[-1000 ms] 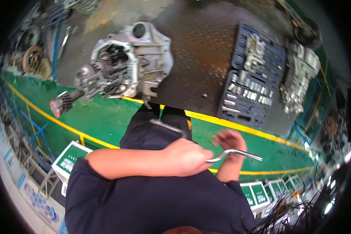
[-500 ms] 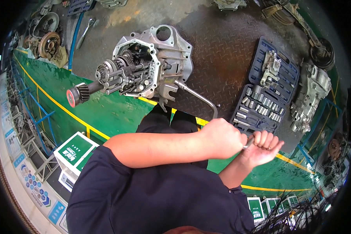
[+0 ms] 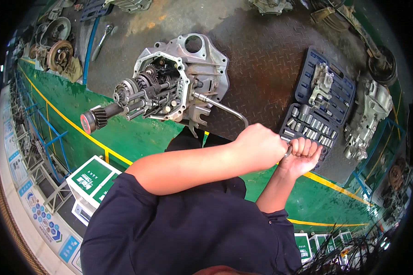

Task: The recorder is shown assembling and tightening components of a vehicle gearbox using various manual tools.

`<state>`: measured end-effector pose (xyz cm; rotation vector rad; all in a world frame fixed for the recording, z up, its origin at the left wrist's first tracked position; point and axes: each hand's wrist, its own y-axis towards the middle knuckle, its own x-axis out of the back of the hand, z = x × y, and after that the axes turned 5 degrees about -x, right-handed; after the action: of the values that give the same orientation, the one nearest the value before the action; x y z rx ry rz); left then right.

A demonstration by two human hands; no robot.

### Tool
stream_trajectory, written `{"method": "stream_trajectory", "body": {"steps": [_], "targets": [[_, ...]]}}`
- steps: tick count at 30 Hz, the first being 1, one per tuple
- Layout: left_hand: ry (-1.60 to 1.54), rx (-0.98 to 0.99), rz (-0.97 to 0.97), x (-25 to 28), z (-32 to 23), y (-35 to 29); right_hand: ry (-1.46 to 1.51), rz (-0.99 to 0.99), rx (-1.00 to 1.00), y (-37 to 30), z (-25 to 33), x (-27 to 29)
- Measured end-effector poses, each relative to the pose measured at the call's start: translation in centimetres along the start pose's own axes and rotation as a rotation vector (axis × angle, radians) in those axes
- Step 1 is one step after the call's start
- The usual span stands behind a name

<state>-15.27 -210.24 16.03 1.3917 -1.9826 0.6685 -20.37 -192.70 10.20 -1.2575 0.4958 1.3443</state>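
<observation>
A long cranked speed brace with a silvery socket at its tip reaches to the side of an opened gearbox housing, by its flange and above a forked bracket. Whether the socket sits on a bolt I cannot tell. My left hand is closed in a fist around the bent middle of the brace. To its right, my right hand has its fingers curled over the rear end. Out of the housing's open face stick gear shafts and shift rods, with a toothed shaft at the lower left.
Right of the gearbox on the dark metal table lies an open socket case, with a cast metal part on it. Another gear casing stands beyond it. A ratchet lies far left, near brake parts.
The brace's socket tip has moved left, closer to the gearbox flange. Both hands have shifted left and slightly farther away from me, still holding the brace. The whole view has moved slightly.
</observation>
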Motion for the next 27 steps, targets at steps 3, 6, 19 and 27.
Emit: {"method": "stream_trajectory", "body": {"steps": [3, 6, 19, 27], "targets": [[0.022, 0.010, -0.057, 0.8, 1.2, 2.3, -0.007, -0.082, 0.022, 1.2, -0.1, 0.1], [0.093, 0.048, -0.028, 1.3, 2.7, 3.8, 0.014, -0.129, -0.009, 2.7, -0.7, 0.5], [-0.096, 0.302, 0.090, 3.1, 3.3, 5.3, -0.029, -0.553, -0.123, 8.2, -0.5, -0.7], [0.064, 0.205, -0.252, 0.7, 4.3, 5.0, 0.003, -0.575, -0.008, 9.9, -2.0, -1.7]]}}
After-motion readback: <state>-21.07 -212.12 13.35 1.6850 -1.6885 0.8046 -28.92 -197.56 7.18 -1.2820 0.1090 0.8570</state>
